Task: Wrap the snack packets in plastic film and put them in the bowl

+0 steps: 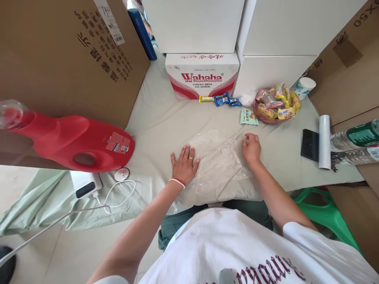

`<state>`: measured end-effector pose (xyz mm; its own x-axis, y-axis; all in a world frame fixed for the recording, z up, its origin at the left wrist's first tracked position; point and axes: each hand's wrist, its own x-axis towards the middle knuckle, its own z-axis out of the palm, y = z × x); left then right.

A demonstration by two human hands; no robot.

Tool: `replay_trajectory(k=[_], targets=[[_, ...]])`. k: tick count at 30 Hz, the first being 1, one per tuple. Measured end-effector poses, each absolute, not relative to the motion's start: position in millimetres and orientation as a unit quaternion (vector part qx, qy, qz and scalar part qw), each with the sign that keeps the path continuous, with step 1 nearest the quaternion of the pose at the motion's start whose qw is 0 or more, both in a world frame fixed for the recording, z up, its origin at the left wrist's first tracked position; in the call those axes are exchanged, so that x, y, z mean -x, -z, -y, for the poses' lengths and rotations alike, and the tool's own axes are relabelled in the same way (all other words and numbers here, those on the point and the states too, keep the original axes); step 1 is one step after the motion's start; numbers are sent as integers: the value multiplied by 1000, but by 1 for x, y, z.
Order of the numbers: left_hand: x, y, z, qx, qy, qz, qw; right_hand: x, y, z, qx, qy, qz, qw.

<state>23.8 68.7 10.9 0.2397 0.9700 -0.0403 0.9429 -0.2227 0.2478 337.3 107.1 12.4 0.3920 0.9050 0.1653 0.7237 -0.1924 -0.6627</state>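
A clear plastic bag (217, 159) lies flattened on the pale green cloth (160, 122) in front of me. My left hand (185, 165) rests flat on its left edge, fingers stretched out, a ring on one finger and a bead bracelet at the wrist. My right hand (251, 149) sits at the bag's upper right corner with its fingers curled down onto the plastic. Just beyond it lies a small green snack packet (248, 117). A bowl heaped with wrapped snacks (276, 104) stands a little further back to the right.
A red jug (77, 142) lies on its side at left, beside a power bank (85, 185) with a white cable. A Wahaha water carton (202, 77), white boxes and big cardboard boxes ring the cloth. At right lie a white roll (324, 142), a black phone (309, 145) and bottles (355, 144).
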Motion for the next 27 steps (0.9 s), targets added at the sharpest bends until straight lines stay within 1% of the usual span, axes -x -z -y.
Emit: replay_trajectory(k=[2,4,7,9,10,12,15,17,18,20,21,24,26,27], targets=[[-23,-6,-68,-785,-52,-609,103,-339,-20,-90,755,-96,543,353],[-21,-5,-67,-792,-46,-601,101,-330,-26,-65,699,-103,623,335],[-14,-5,-69,-796,-45,-596,100,-313,-29,-22,536,-195,788,233],[-8,-5,-72,-793,-48,-599,101,-316,-29,3,448,-265,836,173],[-6,-4,-73,-792,-49,-600,102,-323,-30,13,429,-292,839,163],[-2,-4,-76,-793,-46,-599,105,-343,-33,21,460,-321,806,188],[-1,-3,-77,-792,-37,-599,109,-370,-40,3,622,-280,689,246],[-3,-4,-77,-790,-33,-602,112,-372,-39,-24,705,-249,623,229],[-3,-4,-77,-790,-33,-602,113,-367,-37,-39,722,-251,609,211],[-4,-5,-76,-789,-36,-602,114,-350,-30,-66,719,-279,608,190],[-4,-6,-76,-790,-39,-602,114,-339,-27,-76,709,-294,611,194],[-4,-6,-75,-789,-44,-602,114,-317,-23,-91,675,-346,595,266],[-4,-6,-75,-789,-43,-602,112,-316,-27,-90,656,-419,538,322],[-4,-5,-75,-790,-43,-601,110,-320,-29,-87,649,-463,502,336]])
